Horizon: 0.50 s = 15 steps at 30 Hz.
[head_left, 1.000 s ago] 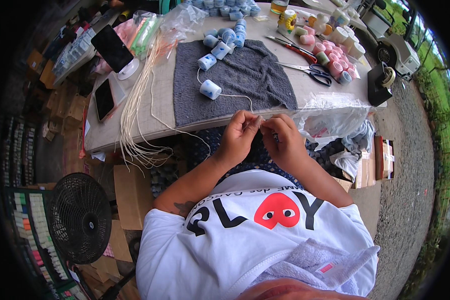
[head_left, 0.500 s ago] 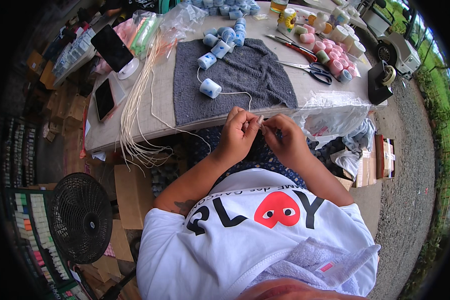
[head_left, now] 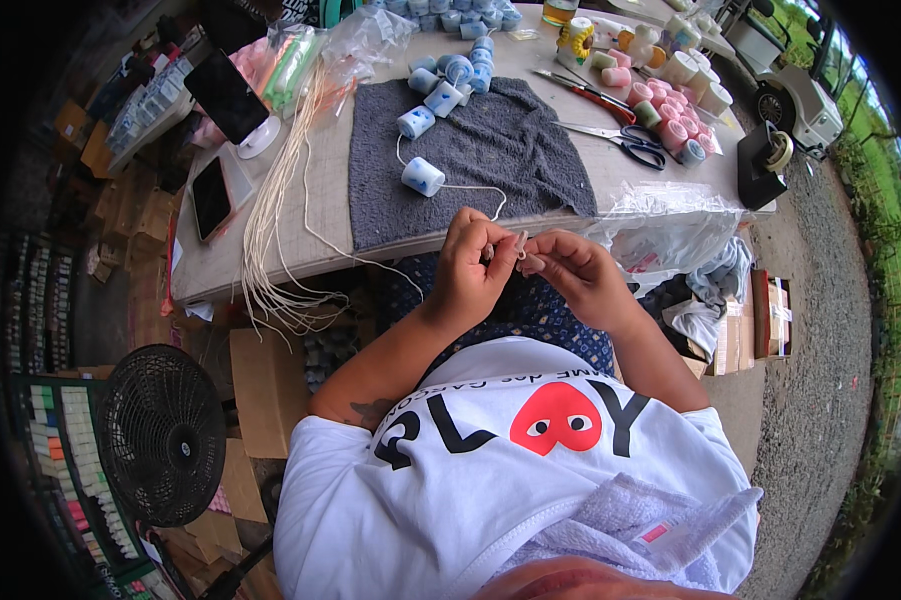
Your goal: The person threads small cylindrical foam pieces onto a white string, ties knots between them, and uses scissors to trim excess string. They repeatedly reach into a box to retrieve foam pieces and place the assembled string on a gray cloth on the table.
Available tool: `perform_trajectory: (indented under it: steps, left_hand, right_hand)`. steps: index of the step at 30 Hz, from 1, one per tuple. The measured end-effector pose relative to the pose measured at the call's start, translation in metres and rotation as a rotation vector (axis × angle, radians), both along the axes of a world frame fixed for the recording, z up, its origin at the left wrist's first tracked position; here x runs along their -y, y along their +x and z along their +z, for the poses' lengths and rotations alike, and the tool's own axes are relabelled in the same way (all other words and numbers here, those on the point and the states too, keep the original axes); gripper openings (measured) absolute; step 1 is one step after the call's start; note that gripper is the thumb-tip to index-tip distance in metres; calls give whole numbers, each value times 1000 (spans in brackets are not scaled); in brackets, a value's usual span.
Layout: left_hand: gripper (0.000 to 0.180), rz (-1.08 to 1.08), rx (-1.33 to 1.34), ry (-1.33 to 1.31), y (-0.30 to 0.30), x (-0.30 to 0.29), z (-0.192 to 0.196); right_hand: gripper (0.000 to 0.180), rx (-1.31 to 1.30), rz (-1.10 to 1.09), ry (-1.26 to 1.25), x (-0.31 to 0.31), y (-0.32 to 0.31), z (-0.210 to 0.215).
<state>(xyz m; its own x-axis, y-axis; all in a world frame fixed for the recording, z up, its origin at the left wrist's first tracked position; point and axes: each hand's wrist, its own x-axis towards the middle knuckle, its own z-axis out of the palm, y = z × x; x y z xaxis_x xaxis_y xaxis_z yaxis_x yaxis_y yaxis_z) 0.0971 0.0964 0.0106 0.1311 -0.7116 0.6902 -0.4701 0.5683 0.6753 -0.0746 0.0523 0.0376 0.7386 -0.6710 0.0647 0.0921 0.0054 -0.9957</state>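
Just off the table's front edge, my left hand [head_left: 473, 262] is closed in a pinch on a white cord [head_left: 473, 187]. A small loop of it stands up at the fingertips. My right hand [head_left: 582, 278] meets it there, thumb and fingers pinched at the loop. From my left hand the cord runs up to a short blue-and-white cylinder [head_left: 423, 177] lying on a dark grey cloth [head_left: 515, 150]. Beyond it, the cord links to another blue-and-white cylinder [head_left: 416, 122] in a string of several that trails toward the far side.
Loose white cords [head_left: 288, 225] hang over the table edge at left, near a phone [head_left: 210, 200] and a tablet [head_left: 227, 97]. At right lie scissors [head_left: 635, 148], pliers [head_left: 610, 103], pink cylinders [head_left: 673, 133] and a tape dispenser [head_left: 761, 170]. A black fan [head_left: 162, 435] stands at lower left.
My right hand has shifted slightly right and its fingers have drawn back a little from my left, so the small cord loop shows between them. My left hand has barely moved.
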Motion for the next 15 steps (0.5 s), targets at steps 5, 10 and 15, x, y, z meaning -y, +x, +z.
perform_trajectory:
  steps: [5, 10, 15]
  left_hand:
    - [11, -1, 4, -19, -3, -3, 3]
    - [13, 31, 85, -113, -1, 0, 5]
    - [12, 61, 119, -114, -3, 0, 4]
  right_hand:
    - [10, -41, -39, -144, 3, 0, -5]
    - [6, -45, -110, -254, 3, 3, -6]
    - [5, -70, -164, -321, 7, 5, -9]
